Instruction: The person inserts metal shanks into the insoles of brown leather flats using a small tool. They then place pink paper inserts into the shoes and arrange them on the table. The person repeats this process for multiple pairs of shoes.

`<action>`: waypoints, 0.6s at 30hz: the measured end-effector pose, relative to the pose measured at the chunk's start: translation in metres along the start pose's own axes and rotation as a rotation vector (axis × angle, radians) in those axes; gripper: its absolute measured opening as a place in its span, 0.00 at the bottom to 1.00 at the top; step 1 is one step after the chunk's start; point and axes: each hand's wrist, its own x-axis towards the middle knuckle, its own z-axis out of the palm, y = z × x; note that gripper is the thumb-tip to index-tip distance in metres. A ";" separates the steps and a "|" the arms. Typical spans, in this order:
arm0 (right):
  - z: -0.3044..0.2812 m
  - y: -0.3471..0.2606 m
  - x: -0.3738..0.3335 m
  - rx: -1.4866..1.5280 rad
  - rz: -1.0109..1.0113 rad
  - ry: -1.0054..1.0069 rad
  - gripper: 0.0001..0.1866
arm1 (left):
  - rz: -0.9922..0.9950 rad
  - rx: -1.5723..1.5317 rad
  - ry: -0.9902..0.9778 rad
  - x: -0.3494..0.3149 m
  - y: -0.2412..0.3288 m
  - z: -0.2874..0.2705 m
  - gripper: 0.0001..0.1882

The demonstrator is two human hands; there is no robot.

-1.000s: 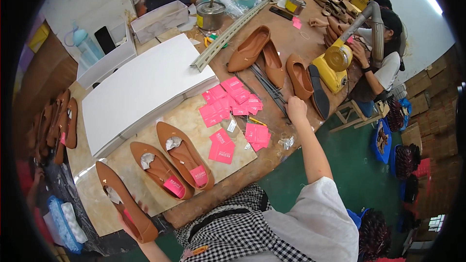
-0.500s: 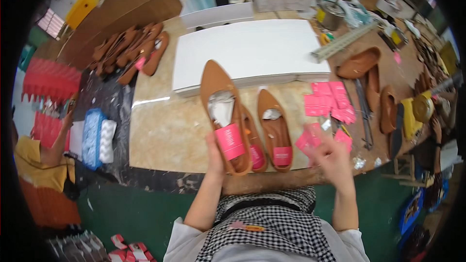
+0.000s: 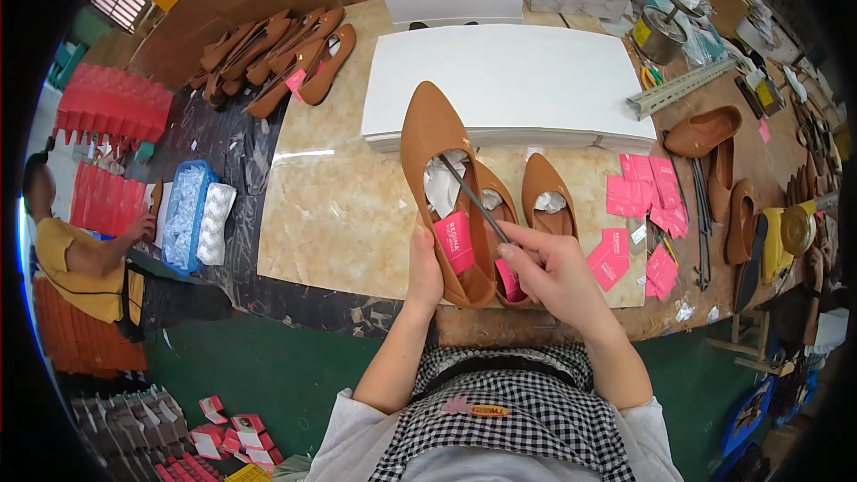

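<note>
The left hand (image 3: pixel 426 270) grips the brown shoe (image 3: pixel 432 125) over the counter (image 3: pixel 308 210), opening upward — likely so the dark rod (image 3: pixel 470 189) in the right hand's (image 3: pixel 562 278) pinch reaches its paper wad (image 3: pixel 439 193).

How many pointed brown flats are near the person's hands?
3: first flat in the left hand, second flat partly hidden behind the first, third flat beyond the right hand.

At the bench (image 3: pixel 312 187), the person's left hand (image 3: pixel 427 270) holds a brown pointed shoe (image 3: pixel 430 120) by its side, and I can see the right hand (image 3: pixel 561 278) gripping a thin dark rod (image 3: pixel 474 195) angled into the shoe's white paper (image 3: pixel 439 189). Two more brown shoes (image 3: pixel 538 178) sit just beside; pink cards (image 3: pixel 630 196) lie scattered rightward.
</note>
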 end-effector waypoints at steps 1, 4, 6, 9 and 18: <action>0.001 0.000 0.002 -0.066 -0.062 0.043 0.20 | 0.018 -0.004 -0.051 0.000 0.003 0.002 0.37; 0.009 0.005 0.010 -0.280 -0.292 0.199 0.18 | 0.094 0.050 -0.037 -0.005 0.012 0.014 0.40; 0.023 0.005 0.016 -0.437 -0.509 0.342 0.16 | 0.043 0.005 -0.011 -0.013 -0.011 0.002 0.40; 0.033 0.006 0.024 -0.567 -0.630 0.484 0.16 | -0.097 0.011 0.124 -0.024 -0.011 0.021 0.44; -0.072 0.079 -0.015 -0.289 -0.286 0.465 0.13 | -0.395 -0.055 0.093 -0.012 -0.012 -0.077 0.36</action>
